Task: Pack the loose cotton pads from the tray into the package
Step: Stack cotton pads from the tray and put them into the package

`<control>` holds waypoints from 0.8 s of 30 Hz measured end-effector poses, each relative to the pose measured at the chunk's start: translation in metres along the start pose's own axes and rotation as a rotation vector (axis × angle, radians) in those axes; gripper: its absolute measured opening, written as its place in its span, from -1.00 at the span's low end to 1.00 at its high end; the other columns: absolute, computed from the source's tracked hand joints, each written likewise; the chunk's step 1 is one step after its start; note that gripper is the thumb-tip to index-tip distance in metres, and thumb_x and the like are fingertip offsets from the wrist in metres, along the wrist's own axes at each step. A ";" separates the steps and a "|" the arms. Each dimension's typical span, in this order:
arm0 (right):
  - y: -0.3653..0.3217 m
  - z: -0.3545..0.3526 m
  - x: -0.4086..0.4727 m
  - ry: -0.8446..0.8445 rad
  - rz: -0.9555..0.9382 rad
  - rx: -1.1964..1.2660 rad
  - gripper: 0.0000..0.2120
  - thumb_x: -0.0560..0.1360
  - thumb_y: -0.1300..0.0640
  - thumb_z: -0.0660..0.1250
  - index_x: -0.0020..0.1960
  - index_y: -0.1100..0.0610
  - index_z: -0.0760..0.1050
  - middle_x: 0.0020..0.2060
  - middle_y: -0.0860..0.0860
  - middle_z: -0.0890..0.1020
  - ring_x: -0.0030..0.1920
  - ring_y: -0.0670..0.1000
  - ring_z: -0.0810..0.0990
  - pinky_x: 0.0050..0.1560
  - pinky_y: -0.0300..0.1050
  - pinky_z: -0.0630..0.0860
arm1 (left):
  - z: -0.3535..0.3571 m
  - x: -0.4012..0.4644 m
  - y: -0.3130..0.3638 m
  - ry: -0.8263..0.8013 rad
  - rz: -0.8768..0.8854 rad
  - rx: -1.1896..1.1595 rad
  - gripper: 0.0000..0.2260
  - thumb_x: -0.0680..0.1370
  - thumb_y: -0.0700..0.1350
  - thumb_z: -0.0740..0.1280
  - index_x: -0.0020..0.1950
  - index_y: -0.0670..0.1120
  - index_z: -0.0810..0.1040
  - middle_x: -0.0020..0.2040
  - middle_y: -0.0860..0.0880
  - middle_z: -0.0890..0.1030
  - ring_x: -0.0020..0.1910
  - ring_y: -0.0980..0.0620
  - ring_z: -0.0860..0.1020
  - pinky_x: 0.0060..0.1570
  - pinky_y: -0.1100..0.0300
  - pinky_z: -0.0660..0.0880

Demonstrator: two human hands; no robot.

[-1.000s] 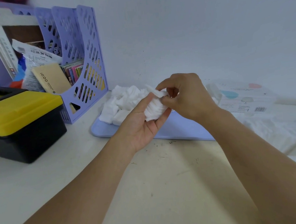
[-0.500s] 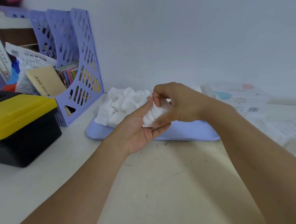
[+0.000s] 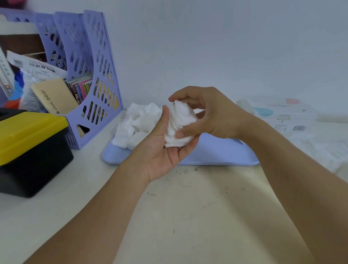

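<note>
The left hand (image 3: 166,153) lay palm up above the near edge of the lilac tray (image 3: 218,155), fingers cupped under a stack of cotton pads (image 3: 180,127). The right hand (image 3: 211,113) clamped that stack from above, thumb and fingers curled round its edges. More loose pads (image 3: 138,122) lay heaped on the tray's left end. The package (image 3: 281,108) lay behind the right wrist, well apart. The pads appeared light, soft and compressible; a stack would likely splay unless held across its flat faces.
</note>
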State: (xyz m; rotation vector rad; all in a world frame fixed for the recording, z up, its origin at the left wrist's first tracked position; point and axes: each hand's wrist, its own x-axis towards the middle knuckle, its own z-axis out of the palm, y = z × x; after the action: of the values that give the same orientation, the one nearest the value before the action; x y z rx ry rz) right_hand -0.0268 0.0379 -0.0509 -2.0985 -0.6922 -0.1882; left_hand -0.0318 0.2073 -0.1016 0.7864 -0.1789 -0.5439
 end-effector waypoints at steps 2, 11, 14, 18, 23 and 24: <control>0.000 -0.002 0.000 -0.008 0.001 0.023 -0.34 0.27 0.19 0.68 0.31 0.06 0.53 0.14 -0.09 0.64 0.18 -0.15 0.61 0.06 -0.15 0.63 | 0.001 -0.001 -0.001 0.007 -0.008 0.032 -0.47 0.58 0.25 0.24 0.31 -0.13 0.55 0.23 -0.13 0.65 0.12 -0.03 0.65 0.21 0.10 0.59; 0.005 0.007 0.003 -0.095 0.025 -0.161 -0.06 0.15 0.08 0.73 0.44 -0.11 0.38 0.06 -0.24 0.55 0.08 -0.14 0.56 0.05 -0.23 0.54 | 0.006 0.000 -0.004 0.045 0.002 0.123 -0.45 0.57 0.33 0.15 0.33 -0.04 0.53 0.23 -0.12 0.67 0.16 -0.06 0.67 0.12 -0.03 0.63; 0.005 0.001 0.000 -0.021 0.032 -0.007 -0.16 0.20 0.20 0.70 0.40 -0.03 0.44 0.01 -0.12 0.57 0.00 -0.10 0.61 -0.04 -0.21 0.59 | 0.004 -0.003 0.002 0.020 -0.009 0.003 -0.40 0.61 0.32 0.12 0.39 -0.12 0.49 0.31 -0.17 0.62 0.31 -0.11 0.59 0.22 -0.01 0.59; 0.005 -0.004 -0.004 0.001 0.042 0.170 -0.23 0.25 0.31 0.67 0.39 0.03 0.47 0.06 0.09 0.59 0.03 0.02 0.67 -0.04 0.03 0.69 | 0.004 -0.005 0.003 -0.033 -0.039 -0.043 -0.49 0.60 0.13 0.27 0.40 -0.20 0.49 0.33 -0.24 0.59 0.31 -0.17 0.59 0.21 0.05 0.60; 0.007 0.000 -0.003 -0.017 0.038 0.108 -0.24 0.24 0.27 0.68 0.37 0.03 0.48 0.10 0.07 0.62 0.07 0.00 0.67 -0.01 0.08 0.69 | 0.008 -0.006 0.001 -0.047 -0.018 0.016 -0.48 0.57 0.17 0.27 0.38 -0.18 0.50 0.33 -0.21 0.60 0.35 -0.13 0.56 0.21 0.08 0.60; 0.007 0.001 -0.003 -0.016 0.036 0.098 -0.24 0.24 0.26 0.68 0.37 0.02 0.48 0.11 0.06 0.61 0.07 -0.02 0.67 -0.02 0.07 0.69 | 0.008 -0.006 0.001 -0.039 -0.024 0.006 -0.50 0.58 0.14 0.27 0.37 -0.19 0.50 0.32 -0.22 0.60 0.34 -0.14 0.57 0.18 0.07 0.61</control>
State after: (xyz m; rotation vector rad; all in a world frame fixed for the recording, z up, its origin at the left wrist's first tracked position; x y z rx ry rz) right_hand -0.0253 0.0340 -0.0576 -2.0192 -0.6595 -0.1147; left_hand -0.0390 0.2057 -0.0950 0.7852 -0.2070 -0.5819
